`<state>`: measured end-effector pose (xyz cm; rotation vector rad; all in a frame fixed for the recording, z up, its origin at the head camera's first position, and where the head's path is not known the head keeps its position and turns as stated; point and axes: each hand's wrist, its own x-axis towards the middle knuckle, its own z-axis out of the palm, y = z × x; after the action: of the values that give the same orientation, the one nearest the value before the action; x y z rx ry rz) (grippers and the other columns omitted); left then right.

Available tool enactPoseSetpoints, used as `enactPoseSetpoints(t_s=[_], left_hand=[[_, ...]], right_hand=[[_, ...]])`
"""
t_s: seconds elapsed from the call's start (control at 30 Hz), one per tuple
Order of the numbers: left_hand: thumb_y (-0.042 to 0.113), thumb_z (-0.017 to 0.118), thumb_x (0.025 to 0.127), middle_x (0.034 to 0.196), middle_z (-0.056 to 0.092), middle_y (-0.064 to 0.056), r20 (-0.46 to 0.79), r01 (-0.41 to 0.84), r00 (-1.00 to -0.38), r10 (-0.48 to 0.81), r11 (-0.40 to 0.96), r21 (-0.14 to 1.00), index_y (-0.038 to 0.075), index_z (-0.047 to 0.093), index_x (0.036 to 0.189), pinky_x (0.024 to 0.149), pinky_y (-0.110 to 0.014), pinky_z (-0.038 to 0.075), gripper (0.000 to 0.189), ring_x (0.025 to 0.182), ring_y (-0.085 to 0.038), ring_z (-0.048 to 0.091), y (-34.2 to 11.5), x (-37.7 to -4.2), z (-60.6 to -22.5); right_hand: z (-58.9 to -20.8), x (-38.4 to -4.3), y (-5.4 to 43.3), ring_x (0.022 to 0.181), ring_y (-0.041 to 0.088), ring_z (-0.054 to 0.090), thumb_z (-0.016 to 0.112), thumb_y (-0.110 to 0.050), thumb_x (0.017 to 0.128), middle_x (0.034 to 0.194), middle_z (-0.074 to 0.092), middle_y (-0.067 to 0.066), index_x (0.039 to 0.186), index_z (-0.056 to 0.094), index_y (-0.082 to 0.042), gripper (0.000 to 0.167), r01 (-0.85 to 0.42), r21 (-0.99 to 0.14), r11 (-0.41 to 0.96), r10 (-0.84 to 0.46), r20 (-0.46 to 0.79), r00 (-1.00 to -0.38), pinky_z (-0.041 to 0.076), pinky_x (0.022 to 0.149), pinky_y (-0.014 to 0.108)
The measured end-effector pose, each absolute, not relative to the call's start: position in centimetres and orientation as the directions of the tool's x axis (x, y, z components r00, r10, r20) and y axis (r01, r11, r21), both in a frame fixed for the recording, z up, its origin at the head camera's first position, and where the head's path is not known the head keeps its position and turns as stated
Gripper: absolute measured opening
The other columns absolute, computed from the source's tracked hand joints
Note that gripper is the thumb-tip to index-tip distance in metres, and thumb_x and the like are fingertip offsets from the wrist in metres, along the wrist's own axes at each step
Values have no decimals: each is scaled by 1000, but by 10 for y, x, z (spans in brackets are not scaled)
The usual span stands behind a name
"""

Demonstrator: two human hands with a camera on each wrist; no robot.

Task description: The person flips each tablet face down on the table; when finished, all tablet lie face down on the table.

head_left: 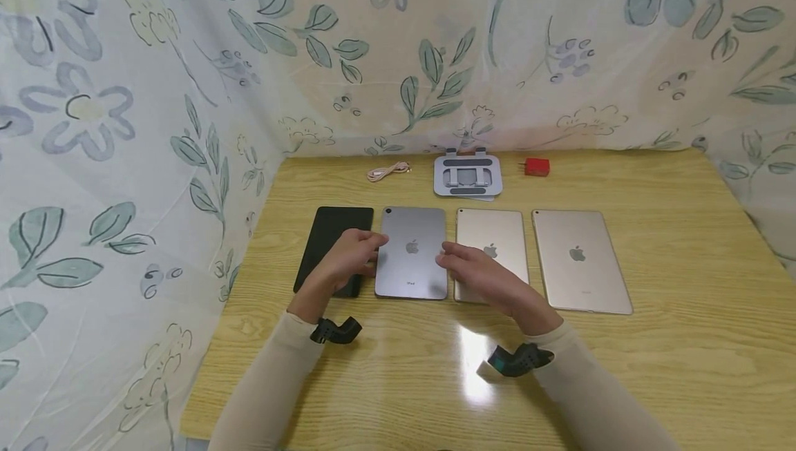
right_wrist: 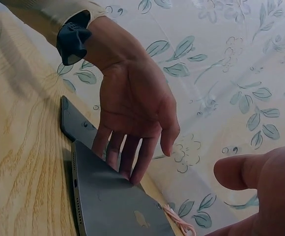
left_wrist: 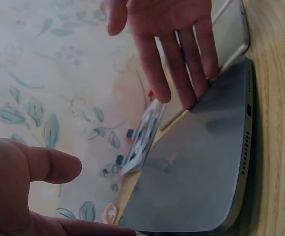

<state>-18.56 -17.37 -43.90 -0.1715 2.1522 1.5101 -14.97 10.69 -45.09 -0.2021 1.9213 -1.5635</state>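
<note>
A grey-purple iPad [head_left: 411,264] lies back side up, its camera at the top left corner. My left hand [head_left: 349,255] is at its left edge, over the black tablet [head_left: 323,237]. At the opposite edge is my right hand [head_left: 479,271], which partly covers a gold iPad [head_left: 494,226]. In the right wrist view the left hand's fingers [right_wrist: 128,152] are straight and reach the grey iPad's edge. Straight fingers [left_wrist: 182,69] of the right hand show in the left wrist view, tips right at the edge. Both thumbs stand away from the other fingers.
Another gold iPad [head_left: 581,264] lies at the right end of the row. Behind the row are a coiled pink cable [head_left: 388,171], a folded silver stand [head_left: 468,190] and a red charger [head_left: 537,167]. Floral cloth [head_left: 398,57] hangs behind the wooden table [head_left: 398,368] and at its left.
</note>
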Motion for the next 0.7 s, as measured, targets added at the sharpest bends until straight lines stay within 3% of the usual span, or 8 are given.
enactPoseSetpoints(t_s=[0.23, 0.43, 0.57, 0.7], left_hand=[[31, 56, 115, 169, 45, -23, -457, -356, -866, 204, 391, 849, -7, 53, 156, 103, -49, 65, 56, 149, -44, 55, -176, -182, -431], [29, 52, 116, 164, 50, -25, -461, -365, -842, 281, 333, 870, -7, 51, 158, 112, -53, 60, 55, 149, -40, 56, -188, -181, -429], [29, 54, 116, 161, 53, -25, -447, -356, -832, 328, 302, 884, -7, 48, 160, 117, -53, 56, 57, 149, -41, 55, -205, -181, -430], [24, 53, 117, 165, 50, -28, -430, -361, -812, 395, 238, 901, -9, 40, 164, 121, -49, 53, 59, 153, -42, 51, -232, -182, -428]], right_hand=[[-447, -149, 107, 161, 51, 34, 47, -43, 117, 181, 18, 27, 172, 19, 5, 78, 264, -923, 280, -489, -373, -788, 21, 136, 62], [-443, -147, 111, 164, 46, 32, 48, -41, 117, 179, 26, 25, 171, 27, 4, 74, 240, -919, 313, -461, -368, -808, 24, 136, 62], [-439, -148, 110, 166, 42, 29, 50, -42, 116, 177, 33, 21, 170, 34, 1, 71, 155, -907, 391, -440, -332, -834, 27, 135, 63], [-436, -153, 105, 163, 41, 36, 53, -37, 115, 175, 38, 22, 167, 39, 2, 66, 134, -930, 343, -454, -289, -843, 30, 134, 62]])
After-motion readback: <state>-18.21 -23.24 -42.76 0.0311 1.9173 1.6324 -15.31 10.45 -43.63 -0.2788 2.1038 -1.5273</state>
